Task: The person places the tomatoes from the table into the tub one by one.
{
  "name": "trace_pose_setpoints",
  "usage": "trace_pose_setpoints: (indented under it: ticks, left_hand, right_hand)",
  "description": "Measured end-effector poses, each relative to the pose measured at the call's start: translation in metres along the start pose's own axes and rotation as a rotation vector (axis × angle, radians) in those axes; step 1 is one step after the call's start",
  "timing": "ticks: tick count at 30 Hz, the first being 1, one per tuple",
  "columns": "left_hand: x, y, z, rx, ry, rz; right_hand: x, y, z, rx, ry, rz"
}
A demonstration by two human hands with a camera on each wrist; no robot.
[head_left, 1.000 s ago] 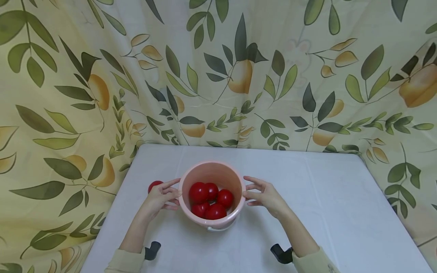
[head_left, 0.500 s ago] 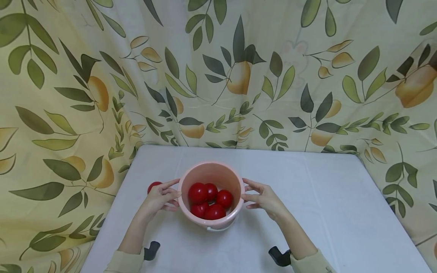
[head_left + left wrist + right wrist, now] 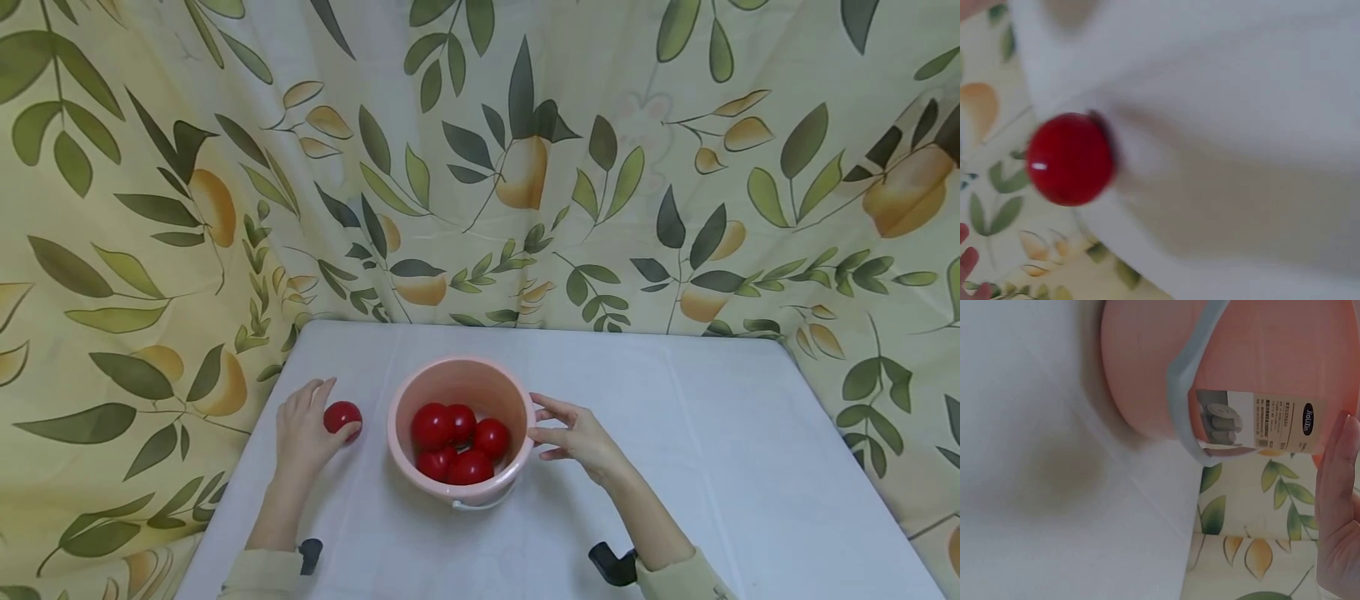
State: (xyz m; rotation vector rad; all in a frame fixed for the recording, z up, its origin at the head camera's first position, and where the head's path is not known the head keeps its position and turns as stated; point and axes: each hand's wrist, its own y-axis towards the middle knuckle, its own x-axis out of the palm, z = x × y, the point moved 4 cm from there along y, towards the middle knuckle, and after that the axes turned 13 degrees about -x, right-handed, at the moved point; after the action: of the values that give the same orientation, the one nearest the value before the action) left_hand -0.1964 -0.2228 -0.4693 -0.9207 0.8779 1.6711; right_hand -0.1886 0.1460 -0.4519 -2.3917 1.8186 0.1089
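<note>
A pink bucket (image 3: 401, 450) with a white handle (image 3: 480, 505) stands upright on the table. Several shiny red balls (image 3: 470, 467) lie inside it. To its left, one more red ball (image 3: 342, 419) rests on the white cloth; it also shows in the left wrist view as a glossy sphere (image 3: 1071, 159). My left hand (image 3: 303, 425) is spread around that ball, and the left wrist view shows a gap between fingers and ball. On the bucket's right side, my right hand (image 3: 581, 437) touches the rim with extended fingers (image 3: 1338, 462).
The white table (image 3: 675, 467) stretches out right of the bucket. A leafy, fruit-patterned curtain (image 3: 480, 167) hangs behind and to the left of the table. A printed label (image 3: 1260, 419) is on the bucket's side. Black straps (image 3: 613, 565) sit at the wrists.
My left hand has left the bucket's rim and moved left to the loose red ball. My right hand stays at the rim. The bucket looks unmoved.
</note>
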Motion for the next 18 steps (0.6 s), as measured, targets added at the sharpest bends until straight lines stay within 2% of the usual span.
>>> trace_pose_setpoints:
  ticks: [2,5,11,18]
  left_hand:
    - [0.009,0.002,-0.011,0.025,0.075,0.017]
    - [0.023,0.003,-0.027,0.027,0.138,0.013]
    - [0.047,0.000,-0.051,-0.025,0.161,-0.032]
    - [0.057,0.000,-0.065,-0.053,0.171,-0.022]
  right_hand:
    - [0.000,0.000,0.000,-0.010,0.000,-0.008]
    - [-0.001,0.000,0.000,-0.011,0.002,-0.012]
    - [0.000,-0.001,0.001,-0.008,0.000,-0.004]
    - [0.000,-0.002,0.002,-0.001,-0.001,0.000]
